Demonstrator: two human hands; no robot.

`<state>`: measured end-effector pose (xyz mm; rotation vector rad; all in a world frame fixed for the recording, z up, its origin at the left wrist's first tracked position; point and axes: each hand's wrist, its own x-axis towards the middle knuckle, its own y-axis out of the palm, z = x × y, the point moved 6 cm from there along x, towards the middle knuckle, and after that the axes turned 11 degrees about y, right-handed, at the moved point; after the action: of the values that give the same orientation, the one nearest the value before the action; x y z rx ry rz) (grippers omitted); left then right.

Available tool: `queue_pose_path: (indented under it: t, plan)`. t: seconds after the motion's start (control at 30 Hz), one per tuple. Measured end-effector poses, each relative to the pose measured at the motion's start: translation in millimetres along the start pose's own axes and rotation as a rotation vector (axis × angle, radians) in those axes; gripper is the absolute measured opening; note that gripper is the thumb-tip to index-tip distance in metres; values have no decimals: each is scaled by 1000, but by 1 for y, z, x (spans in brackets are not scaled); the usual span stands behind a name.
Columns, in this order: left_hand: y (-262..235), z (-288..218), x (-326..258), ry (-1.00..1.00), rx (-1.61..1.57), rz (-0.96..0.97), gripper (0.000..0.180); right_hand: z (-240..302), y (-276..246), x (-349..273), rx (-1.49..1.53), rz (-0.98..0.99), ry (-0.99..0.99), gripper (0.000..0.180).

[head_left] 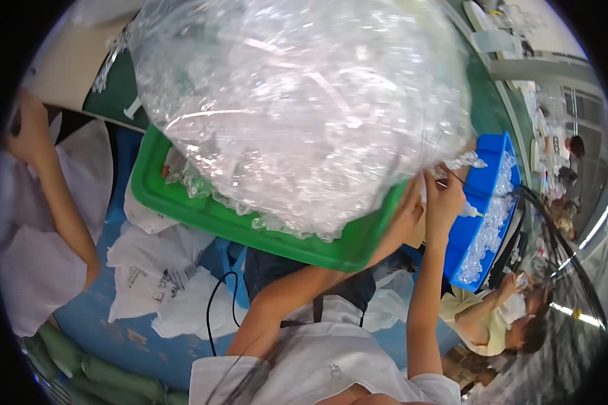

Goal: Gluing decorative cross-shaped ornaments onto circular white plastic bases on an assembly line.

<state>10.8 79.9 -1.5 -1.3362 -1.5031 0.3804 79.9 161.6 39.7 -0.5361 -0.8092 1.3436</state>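
A big clear plastic bag (304, 115), bulging with shiny transparent pieces, fills the upper middle and overhangs a green tray (250, 241). Several clear plastic pieces (297, 226) show along the tray's near side. My left hand (407, 217) reaches across to the tray's right end; the bag and my right hand partly cover it, and its fingers are hidden. Beside it, my right hand (446, 199) is closed in a pinch next to the bag's right edge. Whatever lies between those fingertips is too small to name. A clear piece (469, 160) lies just above them.
Right of my hands stands a blue bin (467, 233) holding many small clear pieces (490, 233). White plastic bags (159, 270) lie on the blue floor at left. Another person's arm (61, 196) is at far left; a seated person (486, 317) is at right. A green worktop (118, 88) lies behind.
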Motion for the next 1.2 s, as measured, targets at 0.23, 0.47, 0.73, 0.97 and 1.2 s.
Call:
queue_pose_path:
  t: [0.23, 0.47, 0.73, 0.97, 1.2]
  plan:
    - [4, 17, 6, 59, -186, 137, 40, 20, -39, -17, 173, -79, 159, 36]
    - [8, 4, 10, 118, -83, 182, 44, -95, -202, 18, -416, 126, 73, 27]
    - [8, 1, 8, 152, 25, 281, 42, -147, -184, 1, -119, 101, 201, 22]
    - [3, 5, 7, 120, 18, 246, 39, -51, -195, -46, 169, -167, 71, 14]
    - [7, 4, 15, 105, -73, 250, 43, -24, -65, -39, 84, -83, -117, 26]
